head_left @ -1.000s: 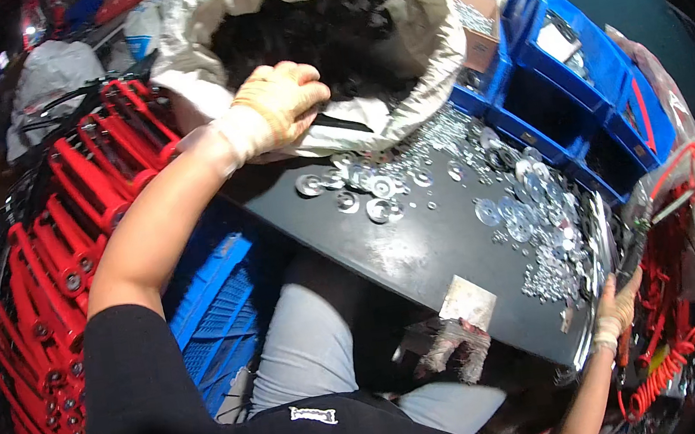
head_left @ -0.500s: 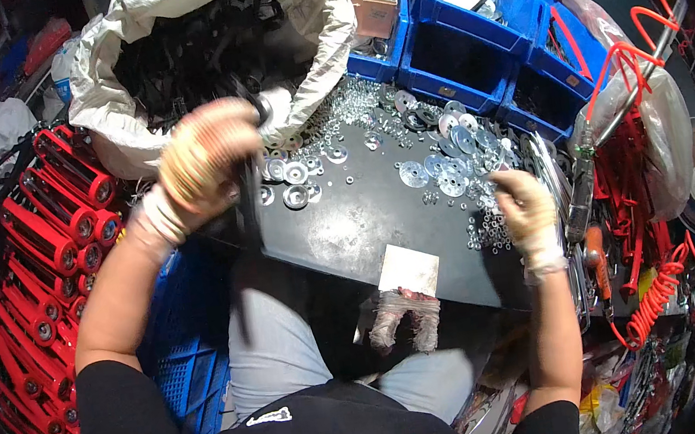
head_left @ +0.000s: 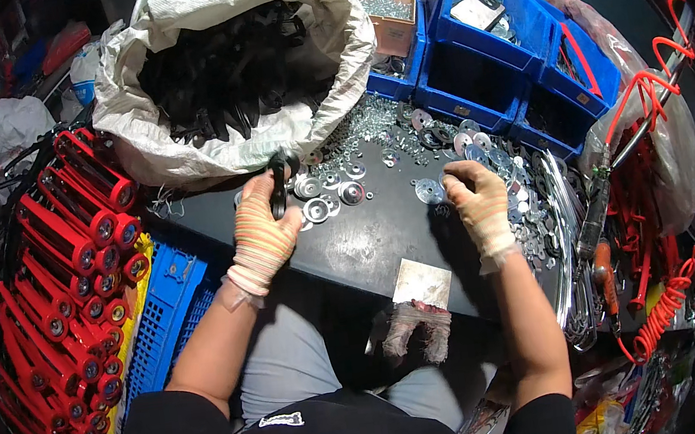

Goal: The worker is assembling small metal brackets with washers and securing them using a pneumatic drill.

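My left hand (head_left: 264, 231), in a pale striped glove, grips a black curved part (head_left: 280, 186) with a rounded end, upright over the left of the dark tabletop. Below and beside its fingers lie several round metal discs (head_left: 351, 192). My right hand (head_left: 480, 208), gloved too, hovers beside the pile of clear and silver washers (head_left: 501, 159). Its fingers are bent together, and whatever they hold, if anything, is hidden. Between the hands, at the near table edge, a pale metal plate (head_left: 422, 283) sits on a fixture wrapped in grey cloth (head_left: 413, 330).
A white woven sack (head_left: 162, 157) full of black parts stands back left. Blue bins (head_left: 470, 85) and a cardboard box of screws (head_left: 387, 21) are at the back. Red tubular parts (head_left: 61, 287) are stacked left. An orange-handled tool (head_left: 603, 272) with a coiled red hose (head_left: 664, 321) hangs right.
My left hand has moved away from the sack, right and nearer, with the black part in it. My right hand has shifted left, toward the table's middle. The view has shifted slightly.
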Action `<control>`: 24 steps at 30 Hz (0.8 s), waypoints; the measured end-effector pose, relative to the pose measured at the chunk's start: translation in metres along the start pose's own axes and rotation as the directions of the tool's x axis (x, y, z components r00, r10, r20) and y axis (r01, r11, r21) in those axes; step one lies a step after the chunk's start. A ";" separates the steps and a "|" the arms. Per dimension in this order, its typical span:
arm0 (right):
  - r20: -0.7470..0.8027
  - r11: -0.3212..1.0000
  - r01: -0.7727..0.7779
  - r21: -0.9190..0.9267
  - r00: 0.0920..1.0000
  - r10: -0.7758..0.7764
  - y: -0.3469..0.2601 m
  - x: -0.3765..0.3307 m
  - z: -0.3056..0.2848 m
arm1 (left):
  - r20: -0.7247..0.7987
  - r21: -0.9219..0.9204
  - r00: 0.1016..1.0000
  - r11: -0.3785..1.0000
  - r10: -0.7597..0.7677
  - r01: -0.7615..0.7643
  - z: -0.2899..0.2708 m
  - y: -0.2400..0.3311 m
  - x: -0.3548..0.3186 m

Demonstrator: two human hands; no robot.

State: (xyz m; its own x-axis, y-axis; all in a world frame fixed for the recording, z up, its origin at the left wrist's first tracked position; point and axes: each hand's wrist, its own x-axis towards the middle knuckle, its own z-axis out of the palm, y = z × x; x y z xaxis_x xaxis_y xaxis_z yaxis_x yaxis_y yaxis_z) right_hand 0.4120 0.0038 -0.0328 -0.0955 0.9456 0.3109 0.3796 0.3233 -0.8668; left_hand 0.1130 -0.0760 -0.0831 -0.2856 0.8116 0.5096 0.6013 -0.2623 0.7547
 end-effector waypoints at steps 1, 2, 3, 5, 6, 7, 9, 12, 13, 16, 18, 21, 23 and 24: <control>0.020 0.961 -0.072 0.268 0.997 0.069 -0.025 -0.013 0.009 | -0.022 -0.254 1.000 0.967 -0.007 0.001 0.001 0.015 0.000; 0.038 0.875 -0.099 0.473 0.995 0.092 -0.045 -0.030 0.021 | 0.072 -0.429 0.990 0.893 -0.121 0.140 0.004 0.041 -0.003; 0.060 0.785 -0.113 0.609 0.994 0.096 -0.055 -0.045 0.029 | 0.200 -0.581 0.957 0.762 -0.209 0.287 0.014 0.067 -0.006; 0.087 0.633 -0.123 0.765 0.992 0.088 -0.077 -0.066 0.043 | 0.490 -0.658 0.862 0.594 -0.129 0.463 0.020 0.100 -0.009; 0.104 0.539 -0.153 0.828 0.987 0.119 -0.091 -0.075 0.044 | 0.544 -0.766 0.837 0.378 -0.051 0.521 0.025 0.109 -0.012; 0.125 0.437 -0.178 0.882 0.981 0.146 -0.101 -0.081 0.043 | 0.628 -0.693 0.773 0.387 -0.092 0.609 0.025 0.113 -0.015; 0.026 0.509 -0.101 0.855 0.988 0.151 -0.091 -0.087 0.044 | 0.389 -0.798 0.919 0.474 -0.068 0.373 0.044 0.136 -0.026; -0.001 0.527 -0.106 0.843 0.980 0.199 -0.090 -0.099 0.038 | 0.314 -0.724 0.949 0.642 -0.018 0.252 0.051 0.131 -0.033; 0.005 0.466 -0.099 0.879 0.980 0.198 -0.088 -0.101 0.038 | 0.225 -0.687 0.973 0.716 0.044 0.126 0.054 0.132 -0.034; 0.099 0.341 -0.181 0.923 0.964 0.245 -0.081 -0.101 0.030 | 0.165 -0.548 0.965 0.832 0.203 -0.081 0.049 0.127 -0.027; 0.188 0.306 -0.258 0.916 0.952 0.240 -0.080 -0.101 0.021 | 0.143 -0.439 0.941 0.872 0.306 -0.217 0.046 0.123 -0.021; 0.277 0.319 -0.349 0.881 0.927 0.252 -0.078 -0.091 0.009 | 0.125 -0.374 0.936 0.889 0.330 -0.264 0.044 0.116 -0.014; 0.395 0.874 -0.337 0.352 0.899 0.187 -0.065 -0.061 -0.011 | 0.111 -0.365 0.952 0.902 0.286 -0.228 0.046 0.094 -0.011; 0.162 0.991 -0.060 0.119 0.986 0.040 -0.036 -0.045 -0.027 | 0.165 -0.423 0.970 0.901 0.180 -0.095 0.046 0.088 -0.011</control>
State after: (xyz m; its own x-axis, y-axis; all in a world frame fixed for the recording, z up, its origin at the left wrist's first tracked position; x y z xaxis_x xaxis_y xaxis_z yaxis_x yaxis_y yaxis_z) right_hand 0.4278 -0.0510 -0.0048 -0.2278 0.9510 0.2089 0.2720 0.2682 -0.9242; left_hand 0.2036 -0.0843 -0.0412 -0.0459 0.8259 0.5619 0.2536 -0.5345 0.8063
